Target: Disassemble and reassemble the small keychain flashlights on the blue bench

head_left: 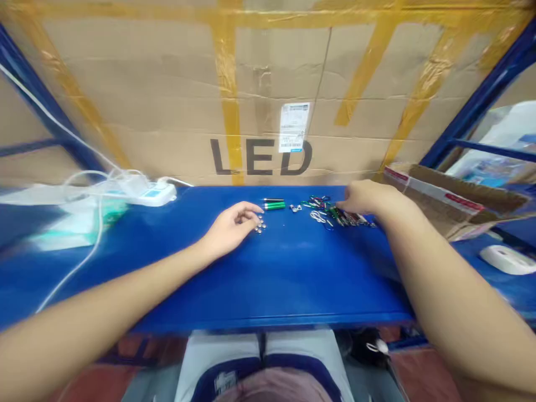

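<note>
My left hand (232, 225) rests on the blue table (272, 273), fingers curled over several small silver button cells (260, 225). A green cylinder and a thin black one (274, 204) lie just beyond it. My right hand (365, 197) reaches into a heap of small coloured keychain lights and clips (335, 213); its fingers are bent down and hidden behind the back of the hand, so what they hold is unclear. A small silver piece (295, 208) lies between the two groups.
A large taped cardboard box marked LED (259, 100) stands behind the table. A white power strip with cables (146, 192) lies at the left. An open cardboard box (452, 195) sits at the right, with a white object (506, 259) beside it. Blue shelf struts frame both sides.
</note>
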The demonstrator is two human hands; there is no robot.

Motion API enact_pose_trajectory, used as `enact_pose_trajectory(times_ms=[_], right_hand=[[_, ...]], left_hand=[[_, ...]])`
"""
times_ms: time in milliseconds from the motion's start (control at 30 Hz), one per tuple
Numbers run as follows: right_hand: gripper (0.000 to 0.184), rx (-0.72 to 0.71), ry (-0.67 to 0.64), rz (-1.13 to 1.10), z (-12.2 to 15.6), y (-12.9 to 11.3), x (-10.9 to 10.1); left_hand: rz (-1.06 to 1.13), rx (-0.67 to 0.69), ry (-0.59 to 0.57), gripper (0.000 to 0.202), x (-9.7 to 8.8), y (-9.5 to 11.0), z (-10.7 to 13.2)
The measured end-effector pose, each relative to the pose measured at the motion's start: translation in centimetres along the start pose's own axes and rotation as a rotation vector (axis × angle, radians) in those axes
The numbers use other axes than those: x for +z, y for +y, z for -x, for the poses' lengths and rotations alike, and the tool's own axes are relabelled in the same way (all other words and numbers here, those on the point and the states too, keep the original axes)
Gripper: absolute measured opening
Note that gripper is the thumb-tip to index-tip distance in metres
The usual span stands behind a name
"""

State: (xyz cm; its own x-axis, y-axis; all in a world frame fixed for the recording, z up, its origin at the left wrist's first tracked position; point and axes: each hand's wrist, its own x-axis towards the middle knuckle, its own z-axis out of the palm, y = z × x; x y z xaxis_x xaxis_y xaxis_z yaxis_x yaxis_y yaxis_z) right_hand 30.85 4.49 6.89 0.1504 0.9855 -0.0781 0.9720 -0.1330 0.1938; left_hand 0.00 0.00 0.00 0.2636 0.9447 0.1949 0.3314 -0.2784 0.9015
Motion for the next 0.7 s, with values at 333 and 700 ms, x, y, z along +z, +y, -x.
enact_pose_trajectory(times_ms=[333,700], right_hand=[[0.045,-0.770,0.431,-0.343,0.6,-7.1,4.7],[0.008,-0.713,0.474,-0.503,-0.7,-8.2,6.3]], left_hand=[[-0.094,0.084,0.033,0.034,0.1,0.1,0.0],[-0.176,0.153,0.081,0.038,0.0,-0.4,-0.3]])
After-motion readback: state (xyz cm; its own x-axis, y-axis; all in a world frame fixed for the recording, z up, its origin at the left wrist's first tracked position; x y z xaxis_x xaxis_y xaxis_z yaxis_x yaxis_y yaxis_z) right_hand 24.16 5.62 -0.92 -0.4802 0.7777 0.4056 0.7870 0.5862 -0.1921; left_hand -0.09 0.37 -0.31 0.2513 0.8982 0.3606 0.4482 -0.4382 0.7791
